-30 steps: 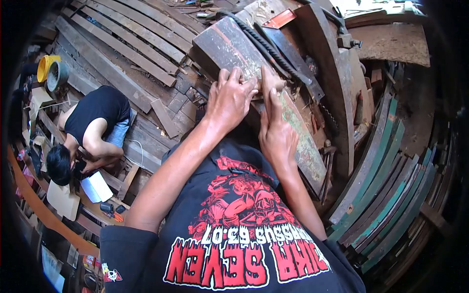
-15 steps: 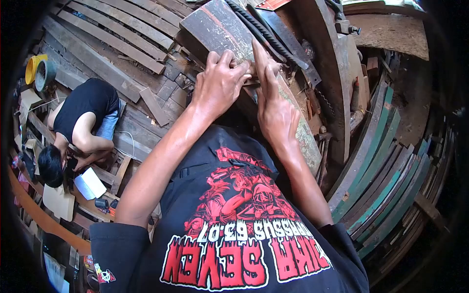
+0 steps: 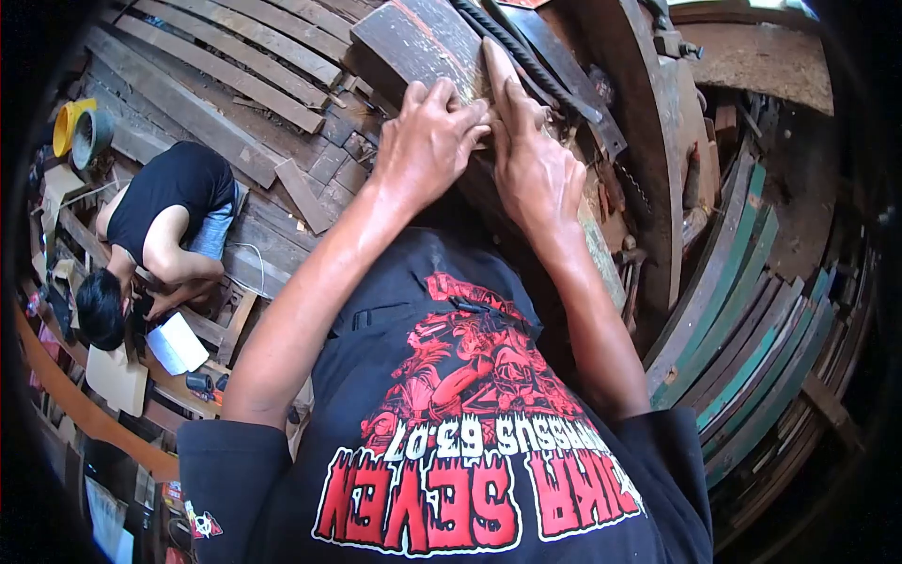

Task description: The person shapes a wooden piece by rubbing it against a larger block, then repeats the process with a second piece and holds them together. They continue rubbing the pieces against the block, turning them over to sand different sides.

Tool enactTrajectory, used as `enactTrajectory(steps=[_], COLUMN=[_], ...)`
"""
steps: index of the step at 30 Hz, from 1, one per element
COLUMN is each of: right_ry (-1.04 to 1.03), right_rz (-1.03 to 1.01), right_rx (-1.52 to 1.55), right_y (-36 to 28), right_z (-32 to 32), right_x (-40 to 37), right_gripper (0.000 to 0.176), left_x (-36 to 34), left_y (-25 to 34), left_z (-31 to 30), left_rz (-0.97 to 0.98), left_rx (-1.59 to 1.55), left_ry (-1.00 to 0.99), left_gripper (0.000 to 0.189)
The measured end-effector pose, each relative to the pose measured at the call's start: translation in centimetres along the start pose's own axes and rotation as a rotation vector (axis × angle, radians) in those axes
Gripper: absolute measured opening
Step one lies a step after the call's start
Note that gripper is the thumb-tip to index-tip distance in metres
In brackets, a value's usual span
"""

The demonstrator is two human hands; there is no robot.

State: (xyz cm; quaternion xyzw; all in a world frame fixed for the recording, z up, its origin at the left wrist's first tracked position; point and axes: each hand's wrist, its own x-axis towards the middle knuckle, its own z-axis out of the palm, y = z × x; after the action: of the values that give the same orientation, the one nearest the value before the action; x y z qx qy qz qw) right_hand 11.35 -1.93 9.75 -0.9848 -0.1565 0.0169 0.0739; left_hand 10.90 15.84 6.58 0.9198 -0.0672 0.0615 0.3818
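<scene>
A dark, worn wooden beam [image 3: 418, 47] with scuffed paint lies in front of me. My left hand [image 3: 430, 141] is closed over it, its fingers bent and the thumb and fingertips pinched together. Whatever small thing they hold is hidden. Beside it, my right hand [image 3: 537, 169] touches or nearly touches the left fingertips. Its index finger stretches forward along the beam, while the other fingers curl down over the edge. What lies under them is hidden too. A hand saw [image 3: 573, 85] and a dark ridged rod [image 3: 521, 70] lie just right of the beam.
Another person [image 3: 169, 216] crouches at the left near a white sheet [image 3: 177, 345]. Stacked green-edged boards [image 3: 742, 329] stand at the right, past a thick timber [image 3: 658, 160]. Slats [image 3: 225, 61] lie at the upper left, near a yellow bucket [image 3: 70, 127]. A hammer [image 3: 631, 254] lies right of the beam.
The view has shifted slightly. My right hand has slid a little forward along the beam, its index finger reaching farther. My left hand keeps its pinch in nearly the same place.
</scene>
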Motion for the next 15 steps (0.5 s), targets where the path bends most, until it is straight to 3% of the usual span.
enactTrajectory(steps=[2, 4, 5, 8, 12, 15], right_ry=[0.044, -0.094, -0.055, -0.257, -0.137, -0.183], right_rz=[-0.043, 0.033, 0.004, 0.207, 0.109, 0.161], right_rx=[0.047, 0.084, 0.143, 0.098, 0.101, 0.236], right_y=[0.1, 0.1, 0.4, -1.6, -0.5, -0.4], right_z=[-0.8, -2.8, -1.9, -2.5, -2.1, -3.1], right_x=[-0.7, -3.6, -4.0, -1.4, -1.6, -4.1], right_gripper=[0.068, 0.072, 0.073, 0.064, 0.065, 0.065], left_x=[0.2, 0.0, -0.1, 0.1, 0.4, 0.6], left_y=[0.3, 0.5, 0.2, 0.1, -0.3, 0.7], left_z=[-0.2, -0.4, 0.2, 0.1, -0.5, -0.9], left_rz=[0.004, -0.05, -0.033, -0.007, 0.064, -0.046], left_rx=[0.013, -0.004, -0.009, 0.003, 0.028, -0.043], left_ry=[-0.025, -0.036, -0.01, -0.011, -0.028, -0.072], left_gripper=[0.025, 0.025, 0.026, 0.027, 0.028, 0.027])
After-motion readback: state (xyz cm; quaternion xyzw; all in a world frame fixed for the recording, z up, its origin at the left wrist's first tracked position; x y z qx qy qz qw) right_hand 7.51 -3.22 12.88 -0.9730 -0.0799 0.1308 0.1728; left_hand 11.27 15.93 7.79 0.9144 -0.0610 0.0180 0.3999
